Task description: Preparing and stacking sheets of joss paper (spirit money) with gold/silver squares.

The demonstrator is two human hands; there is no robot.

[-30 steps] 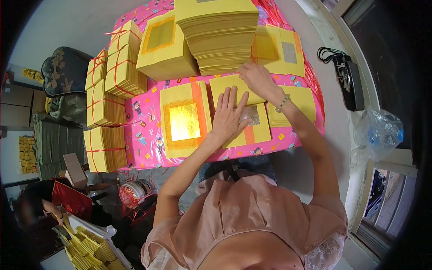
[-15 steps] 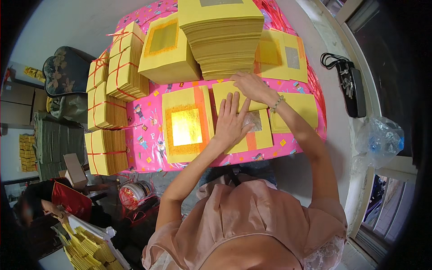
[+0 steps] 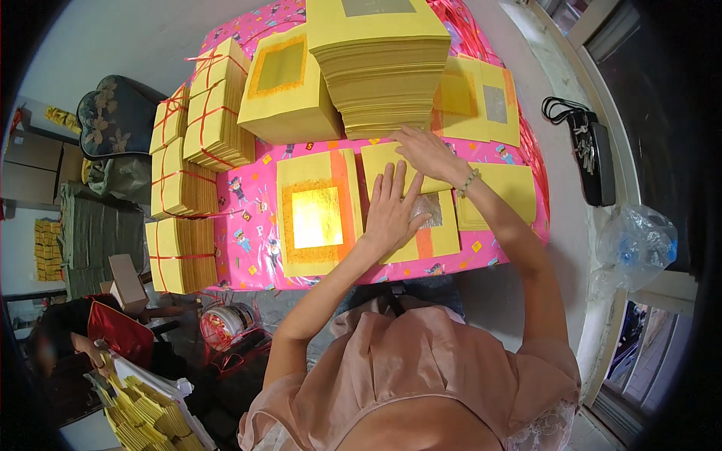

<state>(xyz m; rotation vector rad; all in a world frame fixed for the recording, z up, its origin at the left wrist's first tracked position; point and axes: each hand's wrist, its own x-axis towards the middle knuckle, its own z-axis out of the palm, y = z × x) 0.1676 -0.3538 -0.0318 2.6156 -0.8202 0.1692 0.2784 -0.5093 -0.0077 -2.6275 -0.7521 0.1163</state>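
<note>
well, the left hand [image 3: 392, 212] lies flat and open, fingers spread, pressing on the yellow sheet with the silver square [image 3: 429, 225], just right of the gold-foil sheet [image 3: 317, 216] on the pink table cover [image 3: 248, 248]. the right hand [image 3: 427, 152], open too, touches the foot of the tall stack [image 3: 385, 71] behind that gold-foil sheet. best to keep the palm firm so the sheet stays square. left of it stand five tied bundles [image 3: 180, 252].
</note>
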